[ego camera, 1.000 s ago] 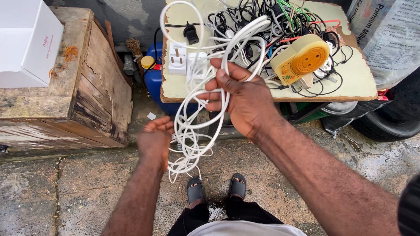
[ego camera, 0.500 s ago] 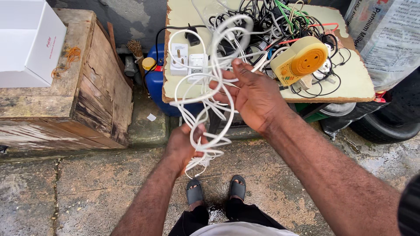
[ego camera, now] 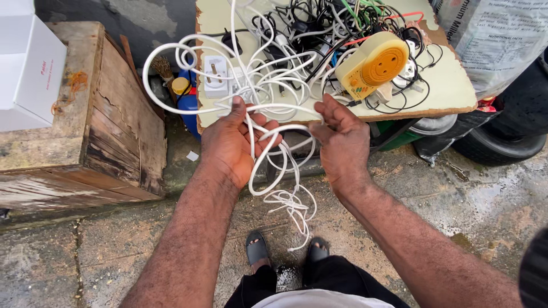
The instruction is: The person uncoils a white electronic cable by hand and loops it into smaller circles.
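The left hand [ego camera: 231,145] was clenched around the tangled white cable [ego camera: 260,91]; the right hand [ego camera: 342,145] pinched a strand of it; the loops hung in the air before the desk [ego camera: 451,94], beside a yellow round socket device [ego camera: 372,67]; loose ends dangled above the sandals [ego camera: 257,248].

Count from my feed: 2 hands, left hand [ego camera: 231,145] + right hand [ego camera: 342,142]. 1 tangle of white cable [ego camera: 268,114] between them. 1 pile of mixed cables [ego camera: 342,23] on 1 board tabletop [ego camera: 451,91], can't count strands. 1 yellow plug-in unit [ego camera: 371,65]. 1 white plug adapter [ego camera: 216,76]. 1 wooden crate [ego camera: 108,131], 1 white box [ego camera: 28,68]. 1 blue jerrycan [ego camera: 185,102]. 2 sandals, e.g. [ego camera: 256,248]. 1 printed sack [ego camera: 502,34].
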